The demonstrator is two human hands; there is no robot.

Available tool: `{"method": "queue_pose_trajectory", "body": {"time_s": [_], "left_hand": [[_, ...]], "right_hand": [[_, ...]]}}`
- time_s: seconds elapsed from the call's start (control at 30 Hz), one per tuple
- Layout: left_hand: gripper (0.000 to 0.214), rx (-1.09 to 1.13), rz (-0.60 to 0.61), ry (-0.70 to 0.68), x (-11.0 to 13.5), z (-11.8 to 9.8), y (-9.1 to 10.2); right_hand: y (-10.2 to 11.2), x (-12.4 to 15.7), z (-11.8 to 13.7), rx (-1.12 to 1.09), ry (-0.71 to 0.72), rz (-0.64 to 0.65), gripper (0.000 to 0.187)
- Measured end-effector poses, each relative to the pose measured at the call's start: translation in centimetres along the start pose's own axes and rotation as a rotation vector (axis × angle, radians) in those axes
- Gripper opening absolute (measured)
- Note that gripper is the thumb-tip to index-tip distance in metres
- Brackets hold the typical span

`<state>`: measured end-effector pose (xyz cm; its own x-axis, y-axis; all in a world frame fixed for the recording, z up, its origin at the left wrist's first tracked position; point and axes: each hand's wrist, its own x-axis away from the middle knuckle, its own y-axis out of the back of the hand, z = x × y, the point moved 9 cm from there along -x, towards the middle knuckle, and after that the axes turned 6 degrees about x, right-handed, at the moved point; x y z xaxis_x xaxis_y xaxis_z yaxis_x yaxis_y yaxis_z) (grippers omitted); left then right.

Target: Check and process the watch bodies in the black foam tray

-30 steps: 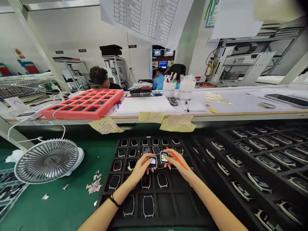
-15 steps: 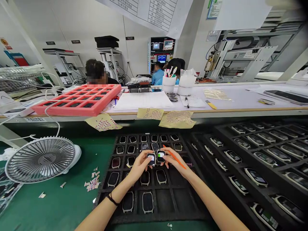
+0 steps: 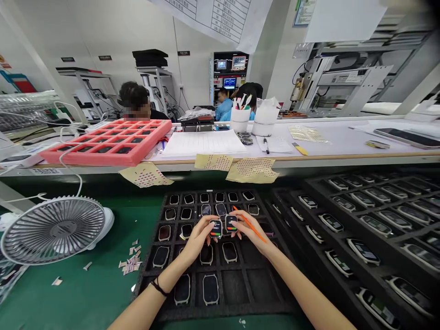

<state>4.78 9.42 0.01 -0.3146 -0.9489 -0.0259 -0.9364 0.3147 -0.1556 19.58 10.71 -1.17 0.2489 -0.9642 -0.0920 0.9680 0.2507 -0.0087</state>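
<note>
My left hand [image 3: 199,239] is closed around a square watch [image 3: 216,228], fingers pinching its sides, and my right hand [image 3: 249,234] grips a second watch [image 3: 231,223] just beside it, the two cases almost touching near the center of the frame. Both glossy screens are lit with green and red patches, too small to read. A thin orange stylus [image 3: 250,225] runs along my right hand, and it looks held there. A thread bracelet [image 3: 158,288] circles my left wrist. Under my hands lies a black foam tray [image 3: 233,316] with rectangular cells, most holding dark watches; the empty cells [image 3: 234,284] at its lower middle leave open room. Its left edge meets a green mat [image 3: 72,298] scattered with paper scraps [image 3: 131,259], beside a white mesh fan [image 3: 53,231] at the left. To the right, a second foam tray [image 3: 330,270] holds angled watches in rows. Past the bench edge, perforated yellow sheets [image 3: 252,170] hang down, and a pink foam tray [image 3: 85,158] sits at upper left. A printed table [image 3: 220,13] hangs at the top, its writing too small to read.
</note>
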Motion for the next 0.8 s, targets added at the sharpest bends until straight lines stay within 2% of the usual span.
{"method": "queue_pose_trajectory", "body": {"time_s": [0.3, 0.5, 0.8], "left_hand": [[0.039, 0.111, -0.003, 0.07, 0.4, -0.1, -0.2], [0.039, 0.042, 0.001, -0.019, 0.2, -0.3, 0.0], [0.042, -0.043, 0.051, -0.123, 0.2, -0.1, -0.1]], "right_hand": [[-0.5, 0.2, 0.3, -0.148, -0.026, 0.028, 0.025], [-0.5, 0.2, 0.2, -0.1, 0.003, 0.045, 0.025], [-1.5, 0.4, 0.6, -0.051, 0.03, 0.128, 0.036]]}}
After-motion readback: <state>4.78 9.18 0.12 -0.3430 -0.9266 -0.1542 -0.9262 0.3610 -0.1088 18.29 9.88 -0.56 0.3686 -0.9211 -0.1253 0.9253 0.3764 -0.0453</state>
